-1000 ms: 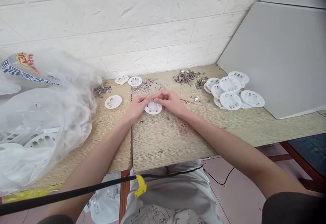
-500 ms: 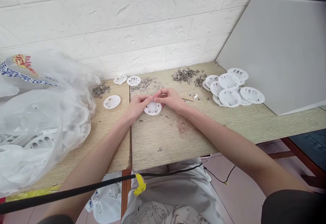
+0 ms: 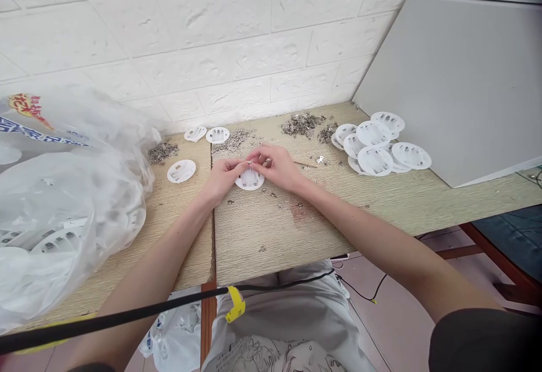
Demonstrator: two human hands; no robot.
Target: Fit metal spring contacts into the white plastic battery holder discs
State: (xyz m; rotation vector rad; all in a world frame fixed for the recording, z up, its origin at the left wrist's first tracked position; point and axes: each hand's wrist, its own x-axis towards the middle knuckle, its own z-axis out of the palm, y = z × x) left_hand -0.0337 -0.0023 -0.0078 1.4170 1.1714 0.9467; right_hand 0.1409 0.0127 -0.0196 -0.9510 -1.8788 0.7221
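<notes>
A white round plastic battery holder [image 3: 249, 180] with slots and small metal contacts rests on the table under my fingers. My left hand [image 3: 222, 179] grips it at the left and far edge, thumb on top. My right hand [image 3: 277, 166] is closed in a pinch at its far right edge, thumb beside the left one. Whatever small piece lies between those fingertips is hidden. Loose metal contacts [image 3: 273, 195] lie scattered just in front of the holder. A single holder [image 3: 181, 171] lies left of my left hand, and two more [image 3: 217, 135] are farther back.
Piles of small metal contacts [image 3: 301, 125] lie along the white wall. A stack of battery holders [image 3: 375, 160] is at the right, near a grey panel [image 3: 457, 90]. A clear plastic bag [image 3: 76, 191] of holders fills the left. A black cable [image 3: 169, 306] crosses in front.
The view has shifted slightly, moving the scene left. Both hands stay at the same holder, and my right fingers have curled a little at its far edge.
</notes>
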